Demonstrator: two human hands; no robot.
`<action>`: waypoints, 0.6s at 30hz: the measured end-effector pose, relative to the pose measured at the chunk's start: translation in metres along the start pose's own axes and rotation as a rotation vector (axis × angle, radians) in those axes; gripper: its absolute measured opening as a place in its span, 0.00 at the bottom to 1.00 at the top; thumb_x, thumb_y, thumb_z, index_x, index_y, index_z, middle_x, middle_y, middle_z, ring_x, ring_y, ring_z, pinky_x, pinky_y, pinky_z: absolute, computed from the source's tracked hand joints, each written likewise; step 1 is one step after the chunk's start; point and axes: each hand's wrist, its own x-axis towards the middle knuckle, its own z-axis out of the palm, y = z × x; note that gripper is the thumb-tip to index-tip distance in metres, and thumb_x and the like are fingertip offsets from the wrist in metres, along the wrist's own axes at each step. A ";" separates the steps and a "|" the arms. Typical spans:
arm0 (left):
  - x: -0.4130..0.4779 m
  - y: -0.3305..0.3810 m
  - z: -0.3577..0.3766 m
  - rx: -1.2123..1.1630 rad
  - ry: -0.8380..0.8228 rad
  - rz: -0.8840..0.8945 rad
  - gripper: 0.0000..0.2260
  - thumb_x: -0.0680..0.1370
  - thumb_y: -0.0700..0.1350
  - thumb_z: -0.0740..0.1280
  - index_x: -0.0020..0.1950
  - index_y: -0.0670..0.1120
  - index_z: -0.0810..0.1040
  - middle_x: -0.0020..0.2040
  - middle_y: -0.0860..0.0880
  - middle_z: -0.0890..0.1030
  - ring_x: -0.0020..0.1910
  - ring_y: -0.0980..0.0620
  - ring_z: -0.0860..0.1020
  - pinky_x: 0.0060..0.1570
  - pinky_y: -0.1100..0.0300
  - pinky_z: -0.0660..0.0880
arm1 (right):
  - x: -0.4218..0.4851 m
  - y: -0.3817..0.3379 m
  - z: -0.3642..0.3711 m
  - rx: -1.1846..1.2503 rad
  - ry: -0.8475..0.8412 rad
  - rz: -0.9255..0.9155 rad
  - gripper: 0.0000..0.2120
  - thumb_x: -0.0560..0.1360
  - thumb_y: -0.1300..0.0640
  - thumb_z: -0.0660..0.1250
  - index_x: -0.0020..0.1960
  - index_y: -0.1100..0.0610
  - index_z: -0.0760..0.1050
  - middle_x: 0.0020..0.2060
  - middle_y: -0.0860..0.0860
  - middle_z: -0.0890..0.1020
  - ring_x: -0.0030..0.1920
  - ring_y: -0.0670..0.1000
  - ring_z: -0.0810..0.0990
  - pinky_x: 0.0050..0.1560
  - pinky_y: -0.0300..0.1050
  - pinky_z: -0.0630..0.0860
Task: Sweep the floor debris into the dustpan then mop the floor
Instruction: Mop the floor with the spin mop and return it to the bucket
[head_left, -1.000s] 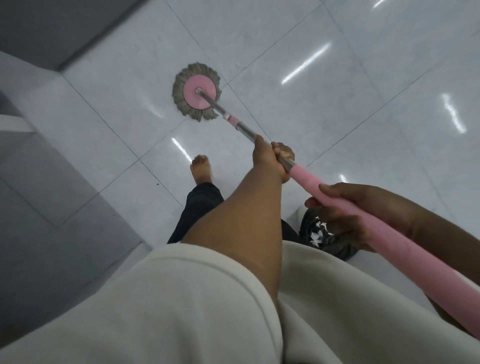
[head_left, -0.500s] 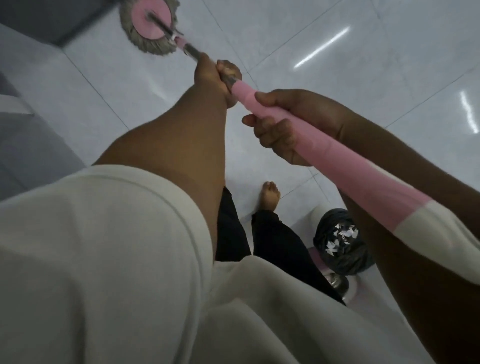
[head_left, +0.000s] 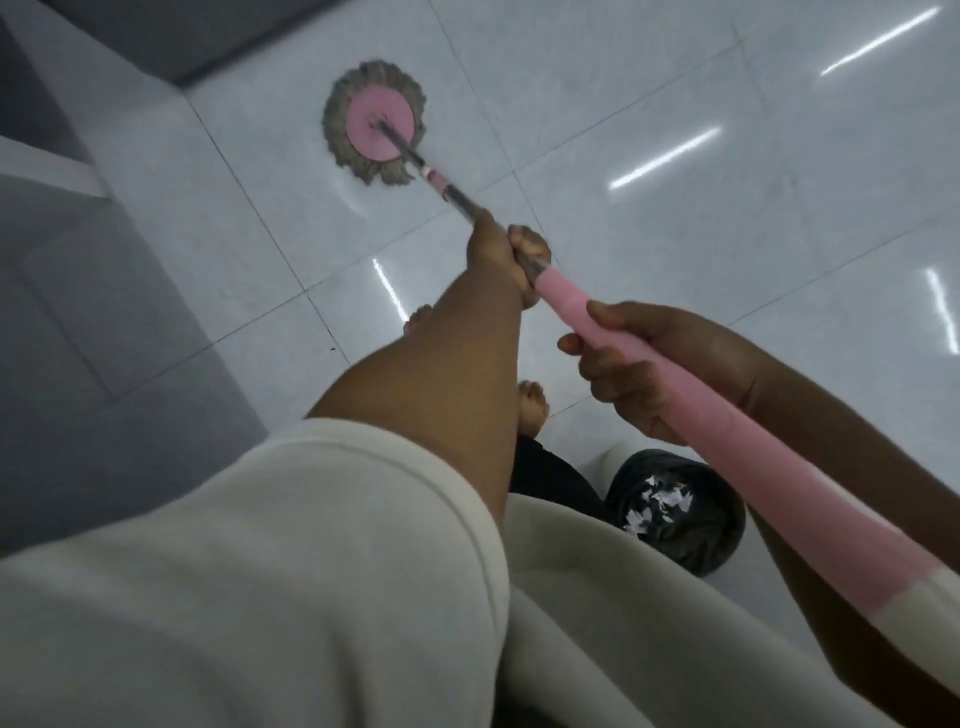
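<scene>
Pink round mop (head_left: 378, 129) flat on floor (head_left: 623, 104)

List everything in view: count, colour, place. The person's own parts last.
round fringed mop head: one, pink disc, grey-beige fringe, on the floor, far centre.
long mop pole: one, silver metal then pink grip, mop head to lower right.
glossy floor tiles: many, white, throughout.
matte grey surface: one, grey, left edge.
black-lined bin: one, black, lower centre-right, holding white paper scraps.
bare feet: two, on the tiles, centre.
left hand: one, grips the metal pole.
right hand: one, grips the pink grip.
</scene>
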 end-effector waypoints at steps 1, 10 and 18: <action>-0.007 -0.011 -0.005 -0.078 -0.018 -0.036 0.24 0.81 0.61 0.58 0.31 0.48 0.62 0.17 0.53 0.63 0.13 0.58 0.62 0.16 0.73 0.60 | -0.014 0.013 -0.003 0.003 0.009 0.014 0.13 0.75 0.50 0.63 0.50 0.60 0.72 0.27 0.49 0.72 0.20 0.43 0.70 0.19 0.35 0.71; -0.057 -0.074 -0.057 -0.051 -0.081 -0.101 0.22 0.81 0.58 0.59 0.33 0.47 0.63 0.18 0.53 0.63 0.13 0.58 0.63 0.16 0.73 0.61 | -0.062 0.070 0.008 -0.100 0.177 0.090 0.14 0.73 0.51 0.63 0.51 0.60 0.72 0.25 0.49 0.72 0.18 0.44 0.69 0.17 0.35 0.68; -0.027 0.028 -0.058 -0.222 -0.157 -0.050 0.23 0.81 0.58 0.60 0.31 0.47 0.62 0.17 0.52 0.63 0.13 0.57 0.63 0.16 0.74 0.60 | 0.013 0.019 0.063 -0.151 0.173 0.094 0.13 0.73 0.50 0.63 0.50 0.60 0.72 0.25 0.49 0.71 0.19 0.44 0.68 0.17 0.35 0.68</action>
